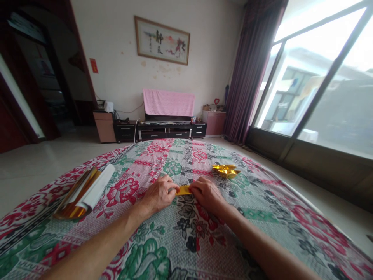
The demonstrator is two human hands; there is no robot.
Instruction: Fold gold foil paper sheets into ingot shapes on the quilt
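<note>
Between my two hands is a small folded strip of yellow-gold paper (184, 190), held just over the patterned cloth. My left hand (163, 193) pinches its left end with thumb and fingers. The right end is gripped by my right hand (206, 194), its fingers curled. Two or so shiny gold folded pieces (225, 171) lie on the cloth beyond my right hand. On the left rests a loosely rolled stack of gold and white sheets (84, 192).
A flowered cloth (140, 241) covers the round table. Across the room stand a black low cabinet (166, 133) and a screen under a pink cloth (169, 102). A purple curtain (243, 74) and large windows are on the right, a doorway on the left.
</note>
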